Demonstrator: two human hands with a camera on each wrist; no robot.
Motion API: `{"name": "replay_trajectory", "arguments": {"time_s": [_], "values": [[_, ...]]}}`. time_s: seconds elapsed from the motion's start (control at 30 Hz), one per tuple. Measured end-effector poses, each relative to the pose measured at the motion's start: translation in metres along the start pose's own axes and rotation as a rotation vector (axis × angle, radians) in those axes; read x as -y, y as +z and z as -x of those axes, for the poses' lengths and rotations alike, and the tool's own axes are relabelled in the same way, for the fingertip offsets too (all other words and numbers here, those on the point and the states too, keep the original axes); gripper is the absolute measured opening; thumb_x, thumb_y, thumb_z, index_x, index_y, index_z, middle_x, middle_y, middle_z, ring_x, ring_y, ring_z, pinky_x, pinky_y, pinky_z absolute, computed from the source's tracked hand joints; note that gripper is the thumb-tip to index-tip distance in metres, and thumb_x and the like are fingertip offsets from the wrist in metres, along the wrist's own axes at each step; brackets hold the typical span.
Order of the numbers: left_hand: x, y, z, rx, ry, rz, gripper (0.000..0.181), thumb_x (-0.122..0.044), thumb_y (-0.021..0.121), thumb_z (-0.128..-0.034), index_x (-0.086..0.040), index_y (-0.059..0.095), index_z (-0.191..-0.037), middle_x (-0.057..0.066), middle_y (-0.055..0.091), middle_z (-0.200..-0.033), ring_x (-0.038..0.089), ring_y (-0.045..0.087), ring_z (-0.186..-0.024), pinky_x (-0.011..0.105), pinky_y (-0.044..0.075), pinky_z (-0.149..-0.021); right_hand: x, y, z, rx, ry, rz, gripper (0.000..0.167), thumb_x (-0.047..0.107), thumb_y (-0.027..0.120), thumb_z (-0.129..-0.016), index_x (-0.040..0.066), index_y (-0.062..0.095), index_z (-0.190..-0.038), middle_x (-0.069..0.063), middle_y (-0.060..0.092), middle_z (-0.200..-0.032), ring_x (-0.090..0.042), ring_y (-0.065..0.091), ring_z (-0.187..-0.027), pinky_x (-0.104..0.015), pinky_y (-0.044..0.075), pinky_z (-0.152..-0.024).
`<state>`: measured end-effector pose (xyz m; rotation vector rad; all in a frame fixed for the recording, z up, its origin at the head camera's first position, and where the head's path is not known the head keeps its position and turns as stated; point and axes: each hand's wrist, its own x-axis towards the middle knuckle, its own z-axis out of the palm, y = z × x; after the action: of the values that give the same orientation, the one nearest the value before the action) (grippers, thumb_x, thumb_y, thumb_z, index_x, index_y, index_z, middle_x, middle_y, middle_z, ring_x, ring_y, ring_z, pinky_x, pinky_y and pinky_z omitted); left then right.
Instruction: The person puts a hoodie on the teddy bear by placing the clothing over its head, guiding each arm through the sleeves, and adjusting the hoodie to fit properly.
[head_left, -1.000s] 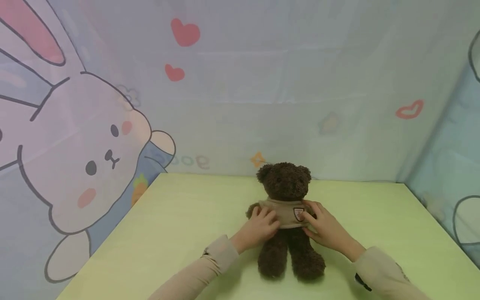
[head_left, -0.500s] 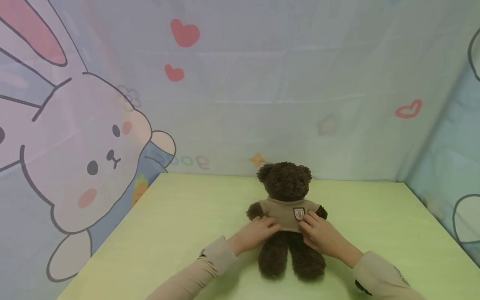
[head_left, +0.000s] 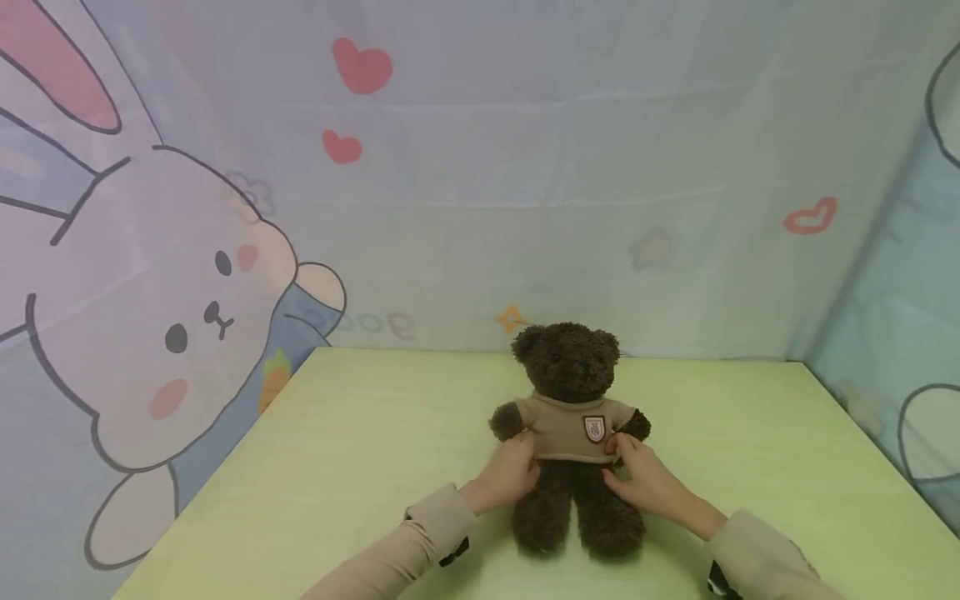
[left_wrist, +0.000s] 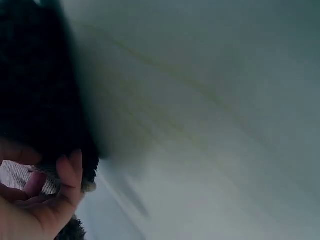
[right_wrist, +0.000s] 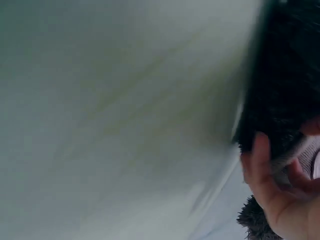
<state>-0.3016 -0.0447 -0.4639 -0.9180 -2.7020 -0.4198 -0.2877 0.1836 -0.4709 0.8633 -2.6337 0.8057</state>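
A dark brown teddy bear lies face up on the light green table in the head view. It wears a tan shirt with a shield-shaped badge on the chest. At the shirt's lower left side, my left hand grips the cloth with curled fingers. My right hand holds the opposite side near the hem, its thumb lower by the bear's leg. In the wrist views, the left hand and right hand curl at the hem beside dark fur. Some fingertips are hidden.
The table extends to both sides of the bear. Behind it hangs a pale cloth backdrop with printed hearts and a large cartoon rabbit at the left.
Both hands have moved from the bear's chest and arms down to the lower sides of the shirt. The bear's arms show more fully, and the shirt lies flatter.
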Motion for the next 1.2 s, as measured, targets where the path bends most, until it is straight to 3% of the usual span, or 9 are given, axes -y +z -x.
{"name": "replay_trajectory", "arguments": {"time_s": [0.1, 0.23, 0.33, 0.53, 0.7, 0.83, 0.93, 1.1, 1.2], "values": [[0.001, -0.006, -0.004, 0.037, -0.163, 0.351, 0.007, -0.005, 0.046, -0.0844, -0.004, 0.044, -0.078, -0.001, 0.040, -0.064, 0.008, 0.033, -0.052, 0.018, 0.029, -0.048, -0.002, -0.008, -0.005, 0.175, 0.105, -0.194, 0.021, 0.013, 0.056, -0.085, 0.001, 0.042, -0.095, -0.003, 0.053, -0.070, -0.008, 0.049, -0.054, -0.023, 0.042, -0.047], [-0.002, -0.012, -0.011, 0.045, -0.392, 0.551, 0.021, -0.018, 0.039, -0.0910, 0.000, 0.047, -0.084, 0.005, 0.045, -0.070, 0.015, 0.041, -0.059, 0.025, 0.036, -0.053, -0.001, -0.022, -0.015, 0.331, 0.360, -0.384, 0.039, 0.032, 0.047, -0.091, -0.003, 0.044, -0.107, -0.012, 0.055, -0.083, -0.016, 0.050, -0.063, -0.031, 0.044, -0.048], [-0.006, -0.013, -0.015, 0.053, -0.519, 0.643, 0.042, -0.028, 0.041, -0.0923, 0.011, 0.046, -0.106, 0.020, 0.056, -0.096, 0.029, 0.055, -0.083, 0.037, 0.046, -0.072, 0.004, -0.024, -0.022, 0.314, 0.521, -0.428, 0.047, 0.043, 0.044, -0.090, -0.002, 0.047, -0.103, -0.011, 0.054, -0.080, -0.018, 0.050, -0.067, -0.031, 0.045, -0.051], [-0.010, -0.007, -0.020, 0.108, -0.604, 0.921, 0.067, -0.024, 0.060, -0.0846, 0.013, 0.028, -0.131, 0.028, 0.041, -0.131, 0.036, 0.043, -0.119, 0.044, 0.038, -0.097, 0.011, -0.015, -0.031, 0.268, 0.608, -0.496, 0.040, 0.040, 0.053, -0.087, 0.007, 0.042, -0.068, 0.006, 0.032, -0.050, -0.007, 0.027, -0.042, -0.023, 0.033, -0.045], [-0.002, 0.000, -0.025, 0.220, -0.664, 1.301, 0.056, -0.003, 0.062, -0.0802, 0.004, 0.034, -0.128, 0.015, 0.049, -0.125, 0.022, 0.052, -0.107, 0.035, 0.043, -0.093, 0.012, -0.009, -0.035, 0.296, 0.753, -0.692, 0.070, 0.031, 0.058, -0.085, -0.012, 0.025, -0.129, 0.006, 0.025, -0.051, -0.008, 0.021, -0.043, -0.025, 0.030, -0.048], [0.006, 0.001, -0.026, 0.297, -0.649, 1.321, 0.046, -0.003, 0.060, -0.0818, 0.002, 0.042, -0.124, 0.012, 0.051, -0.122, 0.017, 0.054, -0.102, 0.034, 0.044, -0.091, 0.008, -0.006, -0.038, 0.372, 0.821, -0.850, 0.089, 0.027, 0.062, -0.082, -0.005, 0.001, -0.140, -0.021, 0.053, -0.092, -0.032, 0.054, -0.082, -0.038, 0.044, -0.073], [0.009, 0.001, -0.023, 0.325, -0.616, 1.293, 0.043, -0.006, 0.059, -0.0826, -0.001, 0.046, -0.123, 0.005, 0.055, -0.115, 0.011, 0.054, -0.094, 0.029, 0.046, -0.084, 0.004, -0.006, -0.037, 0.434, 0.843, -0.880, 0.081, 0.029, 0.063, -0.081, -0.001, 0.014, -0.138, -0.029, 0.026, -0.132, -0.043, 0.032, -0.117, -0.049, 0.037, -0.090], [0.005, -0.003, -0.013, 0.259, -0.562, 1.063, 0.022, -0.016, 0.066, -0.0798, -0.001, 0.058, -0.095, -0.004, 0.048, -0.069, 0.006, 0.040, -0.053, 0.020, 0.038, -0.052, 0.006, -0.012, -0.033, 0.456, 0.862, -0.814, 0.080, 0.032, 0.063, -0.080, -0.001, 0.017, -0.137, -0.019, 0.041, -0.098, -0.025, 0.039, -0.080, -0.033, 0.038, -0.065], [-0.004, -0.010, -0.005, 0.205, -0.526, 0.828, 0.037, -0.020, 0.068, -0.0777, 0.007, 0.056, -0.100, 0.008, 0.059, -0.083, 0.017, 0.056, -0.068, 0.030, 0.047, -0.062, 0.014, -0.019, -0.027, 0.457, 0.843, -0.732, 0.086, 0.031, 0.063, -0.081, -0.004, 0.011, -0.139, -0.017, 0.045, -0.083, -0.019, 0.042, -0.066, -0.031, 0.039, -0.058]]}}
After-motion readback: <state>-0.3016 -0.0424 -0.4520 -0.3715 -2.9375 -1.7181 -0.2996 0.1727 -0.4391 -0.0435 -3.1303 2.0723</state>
